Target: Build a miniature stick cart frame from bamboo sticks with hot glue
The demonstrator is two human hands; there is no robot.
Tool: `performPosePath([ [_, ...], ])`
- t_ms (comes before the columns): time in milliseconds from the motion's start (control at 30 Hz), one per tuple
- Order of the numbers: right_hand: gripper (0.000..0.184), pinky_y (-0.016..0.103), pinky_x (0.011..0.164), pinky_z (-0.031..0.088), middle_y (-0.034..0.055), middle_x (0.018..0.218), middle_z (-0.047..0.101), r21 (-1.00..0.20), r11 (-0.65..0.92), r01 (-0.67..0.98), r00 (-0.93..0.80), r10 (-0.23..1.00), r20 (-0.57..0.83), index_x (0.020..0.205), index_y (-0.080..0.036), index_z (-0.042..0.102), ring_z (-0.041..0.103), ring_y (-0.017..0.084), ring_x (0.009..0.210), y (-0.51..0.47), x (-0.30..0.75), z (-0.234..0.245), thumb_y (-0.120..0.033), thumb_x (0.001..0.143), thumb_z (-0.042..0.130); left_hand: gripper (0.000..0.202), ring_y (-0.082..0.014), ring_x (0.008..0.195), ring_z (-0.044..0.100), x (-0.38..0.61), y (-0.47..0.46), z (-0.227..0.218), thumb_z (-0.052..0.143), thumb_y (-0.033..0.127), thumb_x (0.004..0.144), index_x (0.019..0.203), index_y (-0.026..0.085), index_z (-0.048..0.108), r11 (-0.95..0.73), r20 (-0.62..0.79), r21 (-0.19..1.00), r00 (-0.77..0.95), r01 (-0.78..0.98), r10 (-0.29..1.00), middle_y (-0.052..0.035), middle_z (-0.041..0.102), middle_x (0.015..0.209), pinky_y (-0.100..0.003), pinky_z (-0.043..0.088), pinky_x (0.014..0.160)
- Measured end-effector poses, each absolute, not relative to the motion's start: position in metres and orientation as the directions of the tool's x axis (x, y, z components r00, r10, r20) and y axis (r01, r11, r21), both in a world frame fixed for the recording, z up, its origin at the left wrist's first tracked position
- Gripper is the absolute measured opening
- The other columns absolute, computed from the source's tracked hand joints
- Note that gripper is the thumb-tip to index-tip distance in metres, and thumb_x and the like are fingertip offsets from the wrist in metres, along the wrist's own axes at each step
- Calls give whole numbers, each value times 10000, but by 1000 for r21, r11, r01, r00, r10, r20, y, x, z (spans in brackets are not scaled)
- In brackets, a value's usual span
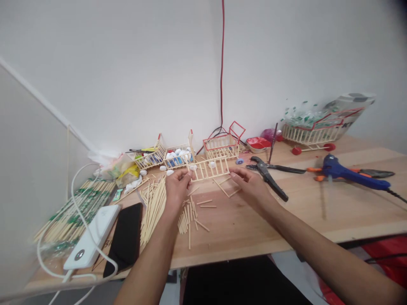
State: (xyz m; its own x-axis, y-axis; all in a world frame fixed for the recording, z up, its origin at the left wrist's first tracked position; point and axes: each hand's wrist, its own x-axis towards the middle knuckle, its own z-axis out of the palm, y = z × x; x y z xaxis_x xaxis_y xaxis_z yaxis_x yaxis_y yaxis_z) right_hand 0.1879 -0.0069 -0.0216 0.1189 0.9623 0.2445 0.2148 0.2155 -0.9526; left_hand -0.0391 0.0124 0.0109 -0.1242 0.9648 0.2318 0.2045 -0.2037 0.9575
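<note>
A small ladder-like frame of wooden sticks (210,168) lies flat on the wooden table (286,216) in the middle. My left hand (177,185) pinches its left end with curled fingers. At its right end rests my right hand (251,184), fingers bent and touching the frame's corner. Loose cut sticks (190,214) lie scattered just in front of my hands, and a bundle of long sticks (154,207) lies to the left.
Black pliers (270,178) and a blue glue gun (349,173) lie to the right. Stick baskets (178,156) and a red-edged cart (224,144) stand at the back, a bigger cart (313,133) far right. A black phone (125,237) and white power bank (92,235) lie left.
</note>
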Motion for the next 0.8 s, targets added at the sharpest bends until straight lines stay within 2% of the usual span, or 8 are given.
performPosePath([
  [133, 431, 373, 859, 499, 122, 1153, 685, -931, 219, 293, 75, 965, 251, 1141, -141, 655, 646, 244, 995, -5, 188, -26, -419, 819, 583, 186, -87, 471, 435, -39, 19, 5, 623, 323, 704, 722, 141, 657, -208, 234, 961, -137, 183, 962, 10, 589, 575, -213, 337, 483],
  [367, 520, 393, 867, 508, 150, 1225, 647, -878, 245, 412, 36, 958, 284, 1255, -110, 604, 632, 255, 1025, -4, 186, -25, -390, 821, 543, 152, -97, 471, 424, -43, 37, -14, 560, 283, 751, 673, 163, 612, -248, 294, 935, -164, 255, 942, 20, 541, 546, -218, 311, 488],
  [800, 410, 377, 845, 507, 135, 1191, 663, -864, 277, 421, 19, 949, 313, 1170, -146, 643, 634, 231, 997, -3, 188, -26, -347, 827, 544, 194, -119, 519, 482, -53, 52, -24, 509, 331, 800, 739, 173, 605, -203, 306, 879, -184, 432, 934, 6, 590, 603, -215, 343, 525],
])
